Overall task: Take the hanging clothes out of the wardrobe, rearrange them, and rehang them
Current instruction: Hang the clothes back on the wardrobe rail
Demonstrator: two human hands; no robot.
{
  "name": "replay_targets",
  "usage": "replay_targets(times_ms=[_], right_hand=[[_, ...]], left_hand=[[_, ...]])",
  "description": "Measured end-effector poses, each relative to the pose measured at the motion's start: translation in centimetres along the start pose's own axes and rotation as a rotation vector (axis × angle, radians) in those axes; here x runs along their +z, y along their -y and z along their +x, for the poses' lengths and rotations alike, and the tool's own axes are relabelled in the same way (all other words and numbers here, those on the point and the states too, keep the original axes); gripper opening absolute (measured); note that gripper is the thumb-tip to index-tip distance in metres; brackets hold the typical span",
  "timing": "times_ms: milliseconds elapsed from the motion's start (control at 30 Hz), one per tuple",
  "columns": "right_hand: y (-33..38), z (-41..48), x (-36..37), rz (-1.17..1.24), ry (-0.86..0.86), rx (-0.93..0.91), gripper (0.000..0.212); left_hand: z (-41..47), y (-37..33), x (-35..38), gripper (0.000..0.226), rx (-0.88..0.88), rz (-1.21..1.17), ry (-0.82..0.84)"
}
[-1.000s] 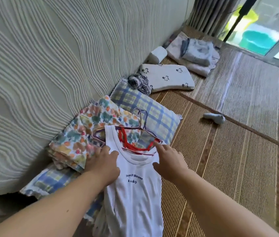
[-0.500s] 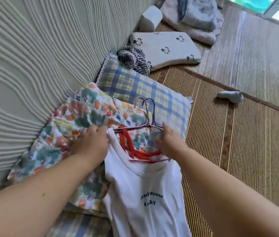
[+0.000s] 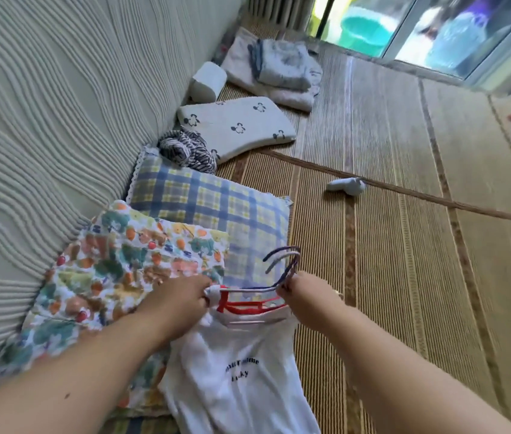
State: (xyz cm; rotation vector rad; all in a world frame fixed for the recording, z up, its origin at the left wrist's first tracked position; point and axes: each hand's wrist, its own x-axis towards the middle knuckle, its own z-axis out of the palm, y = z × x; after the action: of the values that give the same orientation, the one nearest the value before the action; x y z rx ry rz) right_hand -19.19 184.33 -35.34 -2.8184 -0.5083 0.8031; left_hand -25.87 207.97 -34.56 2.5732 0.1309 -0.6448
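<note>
Woven straw matting (image 3: pixel 404 277) fills the right and centre of the frame, and a cream surface ribbed with wavy lines (image 3: pixel 60 104) rises along the left. At the top right, behind glass, sits a teal basin (image 3: pixel 366 26).

Along the foot of the ribbed surface, from the top down, we see a folded stack of pale cloths (image 3: pixel 279 67), a white roll (image 3: pixel 207 81), a flat white pillow with small dark prints (image 3: pixel 241 123), a crumpled striped cloth (image 3: pixel 188 148) and a blue-and-yellow plaid pillow (image 3: pixel 204 202). A floral cloth (image 3: pixel 116 270) overlaps the plaid pillow's lower left corner. A small white object (image 3: pixel 346 185) lies alone on the matting, right of centre.

At lower centre lies the white T-shirt (image 3: pixel 235 386) with dark lettering, its neck toward the plaid pillow. Our left hand (image 3: pixel 176 302) has its fingers curled, pinching the shirt's shoulder at the end of the wire hangers (image 3: pixel 279 267). Our right hand (image 3: pixel 307 296) grips the hangers just below their hooks, fingers closed round the wires. Something red (image 3: pixel 241 305) shows at the shirt's collar; whether hanger or trim, we cannot tell.
</note>
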Motion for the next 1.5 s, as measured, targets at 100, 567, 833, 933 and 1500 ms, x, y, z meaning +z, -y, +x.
replay_targets(times_ms=[100, 567, 833, 933, 1500], right_hand=[[-2.3, -5.4, -3.3, 0.181, -0.013, 0.042, 0.020], [-15.2, -38.3, -18.7, 0.830, -0.328, 0.228, 0.005], [-19.8, -58.9, -22.8, 0.728, -0.620, 0.281, 0.018], [-21.8, -66.7, -23.0, 0.698, -0.746, 0.309, 0.018], [-27.0, -96.9, -17.7, 0.595, -1.245, 0.948, 0.011]], left_hand=[[-1.1, -3.4, -1.3, 0.012, 0.056, 0.012, 0.003], [-11.2, -32.3, -6.9, 0.011, 0.641, 0.025, -0.091], [-23.1, -48.4, -6.6, 0.043, 0.932, 0.049, -0.131], [-27.4, -54.3, -4.7, 0.046, 1.077, 0.039, -0.229], [-44.4, -83.0, 11.1, 0.016, 1.676, 0.041, -0.131]])
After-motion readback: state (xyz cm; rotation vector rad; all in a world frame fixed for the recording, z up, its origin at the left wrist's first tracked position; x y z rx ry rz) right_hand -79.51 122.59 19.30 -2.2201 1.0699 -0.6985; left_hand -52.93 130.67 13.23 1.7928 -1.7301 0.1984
